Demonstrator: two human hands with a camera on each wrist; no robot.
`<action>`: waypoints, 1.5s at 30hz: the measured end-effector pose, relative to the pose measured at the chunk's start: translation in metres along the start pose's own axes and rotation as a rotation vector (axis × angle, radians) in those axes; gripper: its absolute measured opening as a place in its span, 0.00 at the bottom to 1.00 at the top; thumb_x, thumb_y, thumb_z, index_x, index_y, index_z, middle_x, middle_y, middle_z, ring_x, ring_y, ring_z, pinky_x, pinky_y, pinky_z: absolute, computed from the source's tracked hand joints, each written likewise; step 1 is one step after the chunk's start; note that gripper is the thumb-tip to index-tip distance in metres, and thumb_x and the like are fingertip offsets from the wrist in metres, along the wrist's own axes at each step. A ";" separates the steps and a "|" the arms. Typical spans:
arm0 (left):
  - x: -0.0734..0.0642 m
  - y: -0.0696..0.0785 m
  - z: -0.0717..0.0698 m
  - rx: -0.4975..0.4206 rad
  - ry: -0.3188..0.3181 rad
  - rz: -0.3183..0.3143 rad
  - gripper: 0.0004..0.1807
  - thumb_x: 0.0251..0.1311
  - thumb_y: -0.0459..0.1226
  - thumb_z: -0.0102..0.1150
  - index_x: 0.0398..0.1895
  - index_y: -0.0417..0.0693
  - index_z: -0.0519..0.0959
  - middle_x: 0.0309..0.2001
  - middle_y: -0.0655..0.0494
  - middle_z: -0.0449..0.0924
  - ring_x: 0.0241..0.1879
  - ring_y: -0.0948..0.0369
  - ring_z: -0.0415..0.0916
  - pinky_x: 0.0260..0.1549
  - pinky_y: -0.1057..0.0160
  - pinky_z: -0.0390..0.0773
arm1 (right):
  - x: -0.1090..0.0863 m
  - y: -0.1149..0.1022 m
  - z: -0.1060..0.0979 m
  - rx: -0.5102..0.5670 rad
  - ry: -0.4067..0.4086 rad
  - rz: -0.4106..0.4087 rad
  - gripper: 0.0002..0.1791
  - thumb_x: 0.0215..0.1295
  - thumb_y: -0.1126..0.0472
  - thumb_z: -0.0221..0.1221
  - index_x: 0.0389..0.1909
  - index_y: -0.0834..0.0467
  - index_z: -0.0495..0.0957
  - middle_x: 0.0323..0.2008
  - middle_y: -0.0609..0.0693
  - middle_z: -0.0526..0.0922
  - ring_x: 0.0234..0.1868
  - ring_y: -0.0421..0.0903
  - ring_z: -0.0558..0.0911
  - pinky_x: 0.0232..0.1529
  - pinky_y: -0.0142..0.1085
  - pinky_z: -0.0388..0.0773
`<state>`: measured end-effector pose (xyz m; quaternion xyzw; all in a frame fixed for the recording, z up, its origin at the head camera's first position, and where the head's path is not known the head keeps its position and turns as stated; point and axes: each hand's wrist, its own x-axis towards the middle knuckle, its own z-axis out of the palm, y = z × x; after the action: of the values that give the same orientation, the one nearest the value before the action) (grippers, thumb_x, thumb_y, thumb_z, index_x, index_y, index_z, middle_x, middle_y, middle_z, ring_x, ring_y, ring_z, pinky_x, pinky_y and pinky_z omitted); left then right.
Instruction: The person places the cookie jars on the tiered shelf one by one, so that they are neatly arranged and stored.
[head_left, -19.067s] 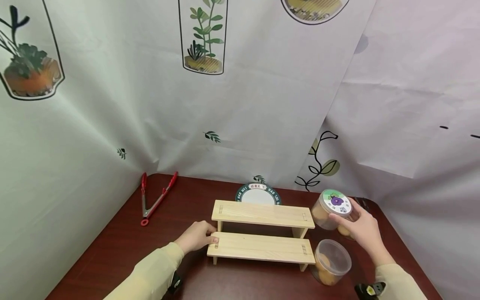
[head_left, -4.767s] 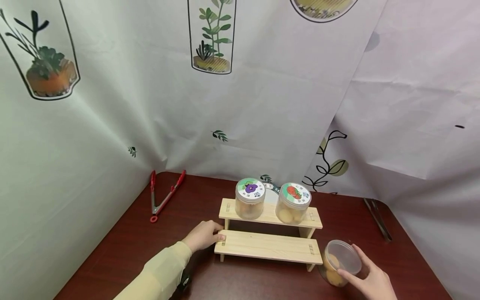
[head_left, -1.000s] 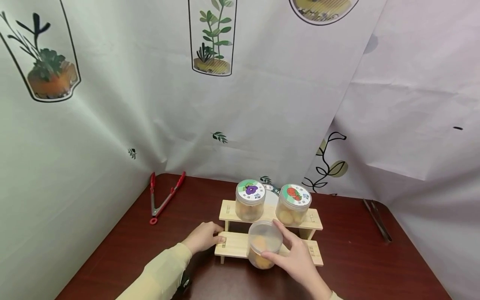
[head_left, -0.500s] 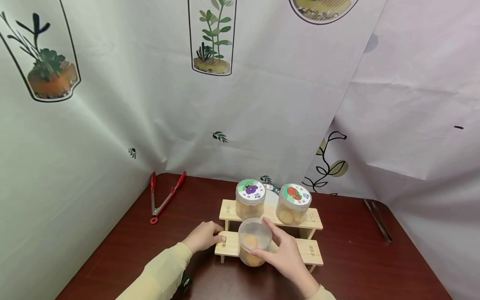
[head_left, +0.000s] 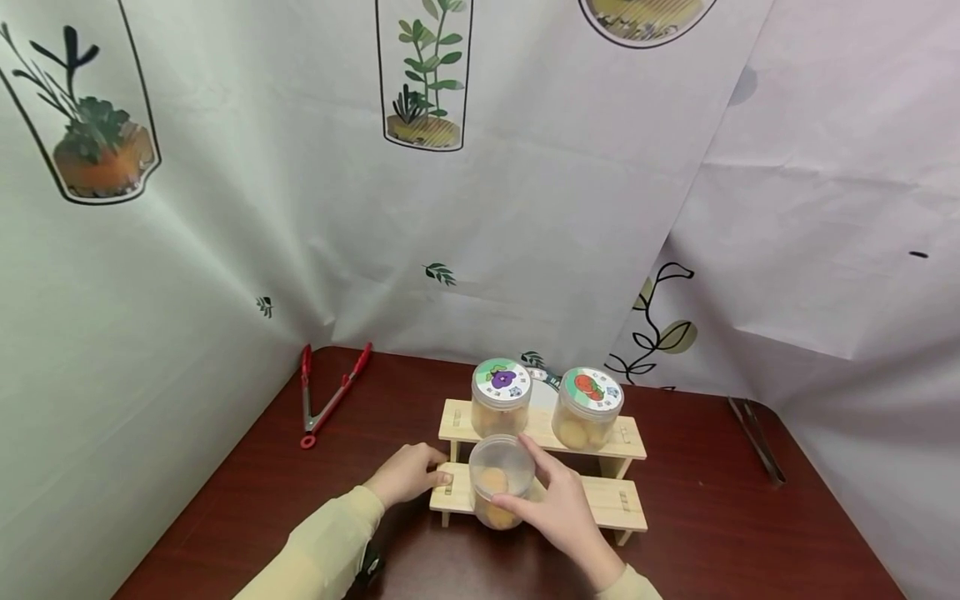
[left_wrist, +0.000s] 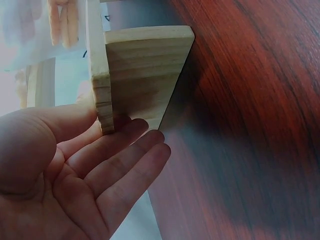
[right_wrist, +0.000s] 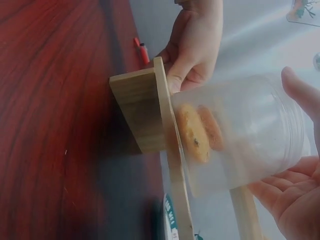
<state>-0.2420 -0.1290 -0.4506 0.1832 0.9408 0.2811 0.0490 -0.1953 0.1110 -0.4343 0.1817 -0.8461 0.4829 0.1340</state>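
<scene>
A two-tier wooden stand is on the table. My left hand pinches the left end of its lower shelf, thumb on top and fingers below, as the left wrist view shows. My right hand grips a clear plastic jar near its rim, thumb on one side and fingers on the other. That jar has no printed top and holds cookies; its base is right at the lower shelf, left of the middle. On the upper shelf are a jar with a purple-vegetable label and a jar with a red-fruit label.
Red-handled tongs lie spread at the back left of the table. Metal tongs lie at the right edge. A round plate with a green rim is partly hidden behind the stand. Fabric walls enclose the back and sides.
The two labelled jars came onto the upper shelf earlier. The clear jar has gone from the table at right to the lower shelf, shifting slightly left lately. The left hand stays on the stand.
</scene>
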 end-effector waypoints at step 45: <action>-0.002 0.004 0.001 0.059 0.025 -0.005 0.10 0.56 0.39 0.65 0.36 0.42 0.84 0.33 0.52 0.84 0.31 0.60 0.77 0.33 0.56 0.76 | -0.010 -0.004 -0.016 0.060 0.029 0.043 0.45 0.47 0.53 0.73 0.65 0.63 0.66 0.61 0.58 0.72 0.59 0.54 0.75 0.56 0.43 0.70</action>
<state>-0.2383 -0.1263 -0.4491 0.1788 0.9496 0.2555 0.0324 -0.1836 0.1248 -0.4274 0.1604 -0.8329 0.5134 0.1302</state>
